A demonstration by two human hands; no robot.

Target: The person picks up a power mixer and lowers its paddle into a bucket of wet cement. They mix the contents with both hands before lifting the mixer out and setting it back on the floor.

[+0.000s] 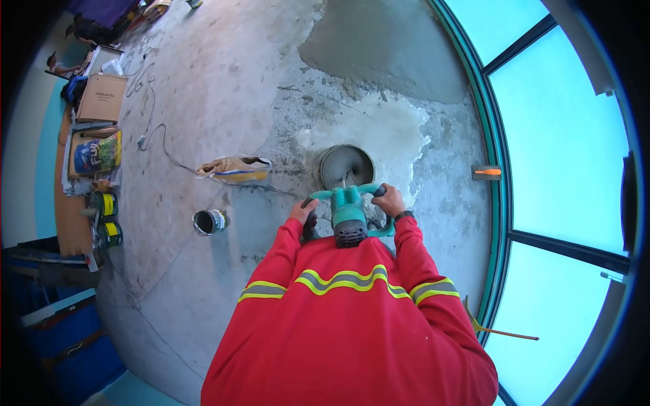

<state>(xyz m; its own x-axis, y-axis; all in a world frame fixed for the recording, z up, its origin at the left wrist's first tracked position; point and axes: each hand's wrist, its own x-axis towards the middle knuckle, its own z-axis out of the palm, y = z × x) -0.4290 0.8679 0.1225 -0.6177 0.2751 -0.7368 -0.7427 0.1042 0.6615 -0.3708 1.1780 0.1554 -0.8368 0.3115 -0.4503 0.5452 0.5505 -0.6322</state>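
Both my hands hold a green power mixer by its side handles. My left hand is wrapped round the dark grip on the left, and my right hand round the grip on the right. The mixer's shaft reaches down into a round bucket of grey wet mix, which shows a swirl. The shaft's lower end is hidden in the mix. An open paper bag lies left of the bucket. Nearer me on the left is a small dark pail.
Smooth grey wet mortar covers the floor ahead. A trowel with an orange handle rests by the window frame. Cables run across the floor at left. Boxes and tubs line the left wall. Two people are at the far left.
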